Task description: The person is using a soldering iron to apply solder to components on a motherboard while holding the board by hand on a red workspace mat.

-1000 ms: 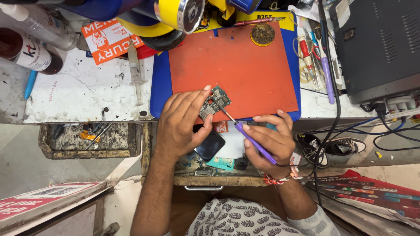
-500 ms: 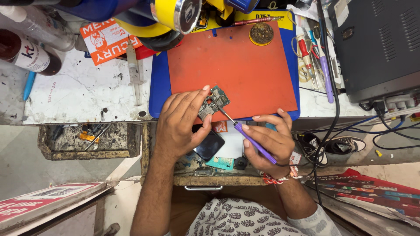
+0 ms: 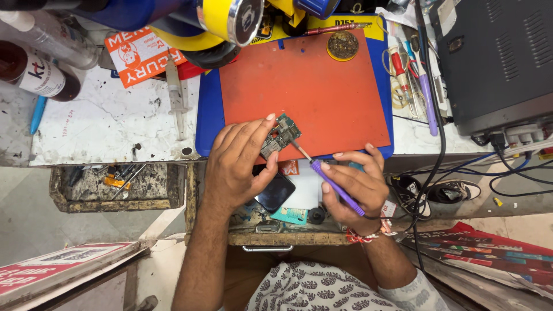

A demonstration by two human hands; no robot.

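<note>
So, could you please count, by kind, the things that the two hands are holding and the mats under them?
Circuit board: 1, in the left hand
Purple-handled soldering iron: 1, in the right hand
Red mat: 1
Blue mat: 1
Total: 4

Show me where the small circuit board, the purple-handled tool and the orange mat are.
circuit board [image 3: 278, 137]: head view, middle of board.
purple-handled tool [image 3: 337, 188]: head view, purple handle.
orange mat [image 3: 311, 80]: head view, bare centre.
</note>
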